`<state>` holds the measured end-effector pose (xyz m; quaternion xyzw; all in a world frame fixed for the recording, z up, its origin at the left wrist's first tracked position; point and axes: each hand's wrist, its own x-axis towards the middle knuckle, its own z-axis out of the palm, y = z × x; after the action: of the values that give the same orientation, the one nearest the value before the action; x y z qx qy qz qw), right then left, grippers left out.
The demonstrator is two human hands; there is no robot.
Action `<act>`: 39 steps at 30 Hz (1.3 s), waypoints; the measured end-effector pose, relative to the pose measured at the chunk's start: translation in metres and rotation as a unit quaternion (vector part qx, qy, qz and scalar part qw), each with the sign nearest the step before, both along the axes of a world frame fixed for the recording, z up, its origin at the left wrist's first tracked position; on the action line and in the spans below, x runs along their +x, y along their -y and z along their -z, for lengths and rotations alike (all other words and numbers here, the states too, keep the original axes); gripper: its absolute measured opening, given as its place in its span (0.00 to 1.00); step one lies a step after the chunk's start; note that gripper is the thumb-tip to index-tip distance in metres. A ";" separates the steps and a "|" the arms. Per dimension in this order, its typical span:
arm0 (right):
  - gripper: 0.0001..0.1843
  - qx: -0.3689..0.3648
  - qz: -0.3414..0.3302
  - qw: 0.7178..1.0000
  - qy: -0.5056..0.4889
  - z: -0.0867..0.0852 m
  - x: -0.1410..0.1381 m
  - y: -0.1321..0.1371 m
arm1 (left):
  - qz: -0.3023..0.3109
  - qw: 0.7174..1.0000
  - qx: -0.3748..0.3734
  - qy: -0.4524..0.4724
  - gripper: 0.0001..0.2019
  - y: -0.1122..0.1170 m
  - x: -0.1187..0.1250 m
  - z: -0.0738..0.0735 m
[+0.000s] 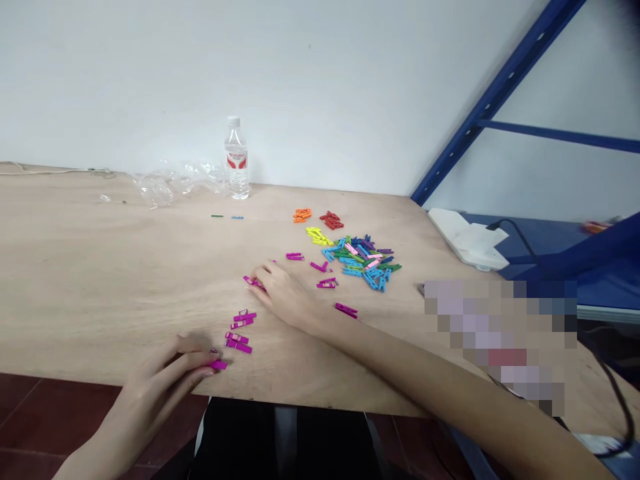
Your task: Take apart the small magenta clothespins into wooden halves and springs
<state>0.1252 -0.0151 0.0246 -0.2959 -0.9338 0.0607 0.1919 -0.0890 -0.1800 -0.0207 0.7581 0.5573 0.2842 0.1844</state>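
Because the plywood tabletop [100, 267] carries everything loose, a mixed pile of coloured clothespins [363, 260] lies beyond the hands, and the nearer magenta clothespins [239, 342] look light, stiff and easily nudged, best taken by their narrow sides. The right hand [283, 293] curves over one clothespin [253, 282]; the left hand [165, 377], fingers pressed together, meets another clothespin [219, 365]. Whether either pinches is unclear.

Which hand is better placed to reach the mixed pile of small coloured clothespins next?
Right, likely: the right hand lies much nearer the mixed pile of small coloured clothespins, while the left hand sits farther back by a magenta clothespin.
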 end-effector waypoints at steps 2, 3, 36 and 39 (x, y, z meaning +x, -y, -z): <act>0.14 -0.006 -0.029 1.000 -0.001 -0.004 0.004 0.009 | -0.006 1.000 -0.005 0.003 0.11 0.000 0.002 -0.002; 0.14 -0.009 -0.048 0.999 0.000 -0.005 0.006 0.014 | -0.008 1.000 -0.006 0.005 0.11 0.001 0.003 -0.004; 0.11 -0.083 -0.107 0.990 -0.030 -0.006 0.014 0.030 | 0.060 0.997 -0.044 0.024 0.12 -0.024 0.016 -0.024; 0.12 -0.079 -0.081 0.992 -0.052 -0.009 0.023 0.025 | 0.083 0.996 -0.030 0.022 0.12 -0.035 0.027 -0.028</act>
<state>0.1485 -0.0400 0.0338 -0.2295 -0.9359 0.1646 0.2105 -0.0623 -0.1446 0.0077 0.7894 0.4963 0.2681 0.2423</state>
